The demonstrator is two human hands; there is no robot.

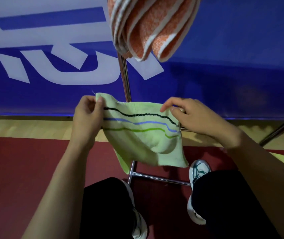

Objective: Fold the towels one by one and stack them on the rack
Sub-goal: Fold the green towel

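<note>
the main risk here is the green towel [143, 133] slipping or folding crooked: it hangs in mid-air at the centre of the frame with nothing under it, held only along its upper edge, so if either hold loosens the free lower half will sag or drop toward the red floor [25, 169] below, and if the two top corners are brought together unevenly the three stripes will not line up and the fold will come out skewed. the left hand [87, 116], at centre left, pinches the upper left corner between thumb and curled fingers. the right hand [191, 116], at centre right, has its fingers bent down over the upper right edge of the cloth, seemingly pinching it, though the thumb is hidden and the hold looks lighter than the left one. the towel stretches between the two hands, its lower corners hanging loose above the rack's chrome foot bar [162, 179]. an orange and white striped towel [151, 26] already hangs on the rack at the top centre, well above the hands, in front of the blue banner [232, 66].
</note>
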